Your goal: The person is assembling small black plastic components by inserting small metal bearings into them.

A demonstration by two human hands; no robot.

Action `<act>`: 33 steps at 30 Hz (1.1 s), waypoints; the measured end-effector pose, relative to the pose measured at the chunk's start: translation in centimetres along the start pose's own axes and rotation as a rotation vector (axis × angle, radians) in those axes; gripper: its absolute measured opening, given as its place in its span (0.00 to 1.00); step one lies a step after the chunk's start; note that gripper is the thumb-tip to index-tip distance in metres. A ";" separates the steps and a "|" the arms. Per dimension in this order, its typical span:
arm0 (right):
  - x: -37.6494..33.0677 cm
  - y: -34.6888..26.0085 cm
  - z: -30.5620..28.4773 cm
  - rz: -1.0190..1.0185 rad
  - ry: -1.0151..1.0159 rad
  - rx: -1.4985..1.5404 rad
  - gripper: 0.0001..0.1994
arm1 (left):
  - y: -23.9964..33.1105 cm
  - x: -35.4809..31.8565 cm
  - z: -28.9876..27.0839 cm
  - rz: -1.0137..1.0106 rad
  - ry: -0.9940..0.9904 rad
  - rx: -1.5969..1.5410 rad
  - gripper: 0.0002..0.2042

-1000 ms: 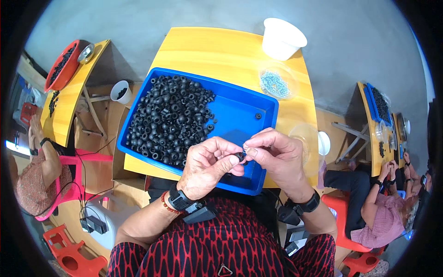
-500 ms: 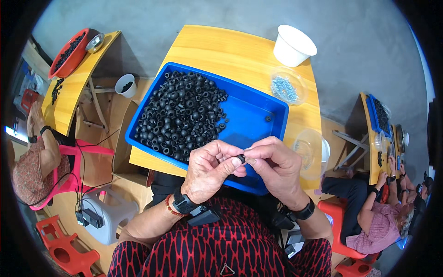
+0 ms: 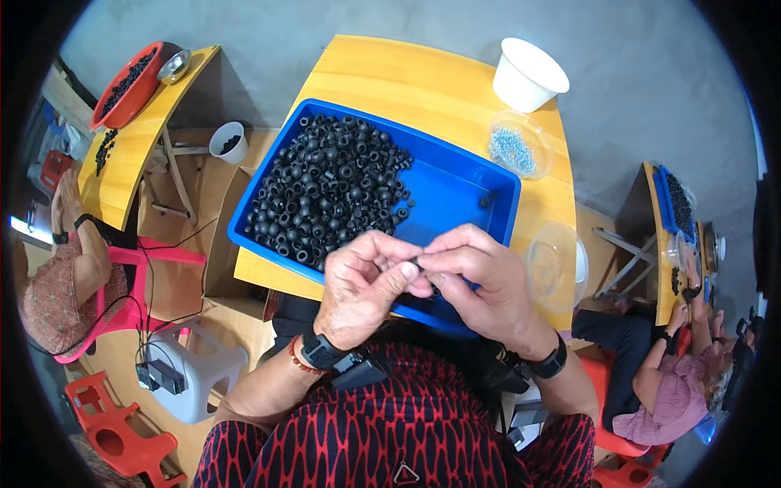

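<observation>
Both hands meet fingertip to fingertip over the near edge of the blue tray (image 3: 455, 191), left hand (image 3: 362, 285) and right hand (image 3: 480, 281) curled, together pinching one small black ring (image 3: 416, 264), the ring pile (image 3: 329, 187) far-left.

Light: bright, even, soft | Shadows: faint | Glare: none | Focus: sharp centre, softer toward rim | Distortion: strong fisheye bending, black vignette at corners

Ahead of your joined hands, the bare right half of the blue plastic tray (image 3: 455, 191) gives open room. Ahead-left, heaped black rubber rings (image 3: 329, 187) block you; clear plastic bowls (image 3: 556, 264) crowd your right.
</observation>
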State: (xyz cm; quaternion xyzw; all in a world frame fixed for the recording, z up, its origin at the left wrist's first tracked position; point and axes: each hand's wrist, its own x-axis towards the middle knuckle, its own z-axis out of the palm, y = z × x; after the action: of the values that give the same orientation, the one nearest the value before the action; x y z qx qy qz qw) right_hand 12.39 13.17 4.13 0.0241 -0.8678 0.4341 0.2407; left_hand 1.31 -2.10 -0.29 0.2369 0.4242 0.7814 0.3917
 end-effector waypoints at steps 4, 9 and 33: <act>2.6 -1.5 -0.1 -0.025 -0.063 -0.153 0.16 | 1.7 0.5 -1.6 0.186 0.129 0.080 0.07; 3.3 2.3 -0.6 0.121 0.054 -0.141 0.13 | 2.8 1.1 -4.2 0.465 0.369 0.201 0.09; 3.0 5.1 -0.1 0.140 -0.514 -0.222 0.07 | 1.5 1.4 -5.0 0.580 0.467 0.262 0.08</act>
State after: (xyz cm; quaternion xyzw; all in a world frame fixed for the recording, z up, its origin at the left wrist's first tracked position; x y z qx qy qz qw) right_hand 8.47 16.91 1.73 0.0470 -0.9421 0.3317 -0.0166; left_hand -3.63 -3.80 -1.59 0.2109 0.5136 0.8316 0.0138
